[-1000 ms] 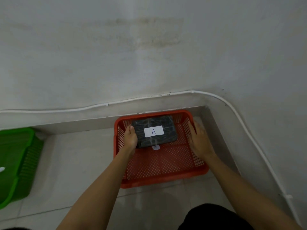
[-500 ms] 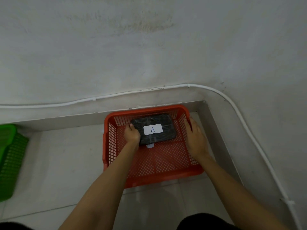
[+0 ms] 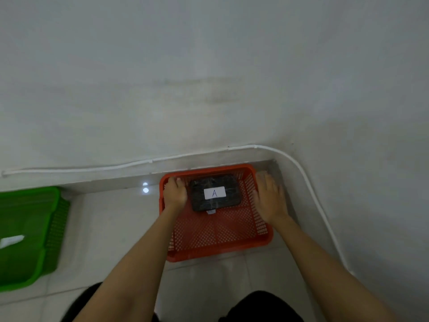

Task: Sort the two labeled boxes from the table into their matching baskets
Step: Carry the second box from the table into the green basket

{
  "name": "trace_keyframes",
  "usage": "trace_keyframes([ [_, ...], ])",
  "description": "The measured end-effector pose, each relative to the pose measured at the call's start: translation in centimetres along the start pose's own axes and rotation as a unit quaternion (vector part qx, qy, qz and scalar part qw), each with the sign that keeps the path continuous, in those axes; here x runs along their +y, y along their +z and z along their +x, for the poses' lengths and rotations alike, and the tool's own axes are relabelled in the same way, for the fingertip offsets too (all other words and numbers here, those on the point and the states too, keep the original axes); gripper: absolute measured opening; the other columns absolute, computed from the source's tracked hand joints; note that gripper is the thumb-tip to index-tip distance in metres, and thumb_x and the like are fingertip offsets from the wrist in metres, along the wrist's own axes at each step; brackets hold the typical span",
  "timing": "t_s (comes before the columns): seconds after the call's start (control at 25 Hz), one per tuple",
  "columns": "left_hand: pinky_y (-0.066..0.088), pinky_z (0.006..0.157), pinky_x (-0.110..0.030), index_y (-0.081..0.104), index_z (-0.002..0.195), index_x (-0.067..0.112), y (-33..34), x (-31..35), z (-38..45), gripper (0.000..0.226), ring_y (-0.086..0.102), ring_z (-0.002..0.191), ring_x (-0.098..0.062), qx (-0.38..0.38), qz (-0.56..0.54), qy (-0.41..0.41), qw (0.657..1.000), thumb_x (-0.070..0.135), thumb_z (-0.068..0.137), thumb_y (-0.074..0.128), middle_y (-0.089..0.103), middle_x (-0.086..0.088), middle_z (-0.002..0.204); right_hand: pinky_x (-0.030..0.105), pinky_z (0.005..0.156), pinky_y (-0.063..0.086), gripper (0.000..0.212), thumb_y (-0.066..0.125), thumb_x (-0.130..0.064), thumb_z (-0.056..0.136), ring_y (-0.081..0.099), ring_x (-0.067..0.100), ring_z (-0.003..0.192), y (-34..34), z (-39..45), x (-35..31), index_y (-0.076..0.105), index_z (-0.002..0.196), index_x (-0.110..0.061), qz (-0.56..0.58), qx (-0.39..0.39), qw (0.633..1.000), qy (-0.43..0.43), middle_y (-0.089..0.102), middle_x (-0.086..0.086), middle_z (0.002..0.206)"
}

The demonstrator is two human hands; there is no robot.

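Observation:
A black box (image 3: 216, 202) with a white label marked "A" lies flat in the far half of the red mesh basket (image 3: 220, 251), which stands on the floor in the room's corner. My left hand (image 3: 175, 194) sits over the basket's left wall, just beside the box's left edge, with its fingers loosely curled and nothing in them. A narrow gap shows between that hand and the box. My right hand (image 3: 269, 198) rests spread on the basket's right rim and is blurred. A small white tag (image 3: 210, 212) peeks out under the box's near edge.
A green basket (image 3: 52, 228) stands at the left on the tiled floor, with a white slip (image 3: 11, 240) inside it. A white cable (image 3: 92, 169) runs along the base of the wall and curves down the right side. My dark-clad knees fill the bottom edge.
My left hand has slid off the box's left edge toward the basket's left wall. The box stays in the red basket. The view swung left, showing more of the green basket.

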State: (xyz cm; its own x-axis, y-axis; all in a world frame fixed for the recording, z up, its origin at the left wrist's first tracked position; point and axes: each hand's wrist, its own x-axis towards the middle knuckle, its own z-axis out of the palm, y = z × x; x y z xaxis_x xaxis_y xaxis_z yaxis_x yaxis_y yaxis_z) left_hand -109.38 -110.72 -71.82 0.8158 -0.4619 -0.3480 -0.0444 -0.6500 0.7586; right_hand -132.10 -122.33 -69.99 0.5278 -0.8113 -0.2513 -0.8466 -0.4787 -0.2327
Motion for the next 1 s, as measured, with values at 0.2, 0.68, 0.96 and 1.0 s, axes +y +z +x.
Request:
trace_keyframes([
  [0.2, 0.035, 0.11, -0.043, 0.039, 0.141, 0.002, -12.1, 11.0, -7.2, 0.046, 0.043, 0.131, -0.036, -0.038, 0.104, 0.073, 0.991, 0.022, 0.1, 0.036, 0.047, -0.023, 0.14, 0.05, 0.12, 0.011, 0.054, 0.03, -0.028, 0.102, 0.013, 0.024, 0.149, -15.7, -4.6, -6.8, 0.016, 0.152, -0.015, -0.033, 0.0, 0.998, -0.048, 0.013, 0.009, 0.162],
  [0.68, 0.031, 0.111, -0.042, 0.034, 0.145, 0.011, -45.8, 36.2, -22.7, 0.048, 0.04, 0.133, -0.028, 0.102, 0.272, 0.166, 0.942, 0.029, 0.1, 0.035, 0.043, -0.012, 0.146, 0.047, 0.122, 0.009, 0.053, 0.022, -0.03, 0.104, 0.01, 0.02, 0.15, -51.6, -15.0, -27.2, 0.007, 0.153, -0.017, -0.079, 0.068, 0.983, -0.151, 0.006, 0.008, 0.163],
  [0.96, 0.022, 0.115, -0.044, 0.029, 0.147, 0.014, -60.5, 39.4, -27.9, 0.052, 0.035, 0.138, -0.026, 0.21, 0.313, 0.177, 0.909, 0.031, 0.099, 0.036, 0.038, -0.011, 0.149, 0.049, 0.121, 0.015, 0.052, 0.025, -0.03, 0.103, 0.016, 0.022, 0.149, -60.9, -19.6, -38.6, 0.012, 0.152, -0.015, -0.054, 0.138, 0.967, -0.209, 0.013, 0.01, 0.162],
  [1.0, 0.022, 0.116, -0.044, 0.029, 0.147, 0.014, -62.6, 38.9, -28.6, 0.052, 0.034, 0.138, -0.026, 0.224, 0.316, 0.179, 0.904, 0.031, 0.099, 0.036, 0.037, -0.011, 0.149, 0.049, 0.12, 0.016, 0.052, 0.025, -0.03, 0.103, 0.016, 0.022, 0.149, -61.4, -20.6, -40.4, 0.012, 0.152, -0.015, -0.053, 0.15, 0.964, -0.215, 0.013, 0.01, 0.162],
])
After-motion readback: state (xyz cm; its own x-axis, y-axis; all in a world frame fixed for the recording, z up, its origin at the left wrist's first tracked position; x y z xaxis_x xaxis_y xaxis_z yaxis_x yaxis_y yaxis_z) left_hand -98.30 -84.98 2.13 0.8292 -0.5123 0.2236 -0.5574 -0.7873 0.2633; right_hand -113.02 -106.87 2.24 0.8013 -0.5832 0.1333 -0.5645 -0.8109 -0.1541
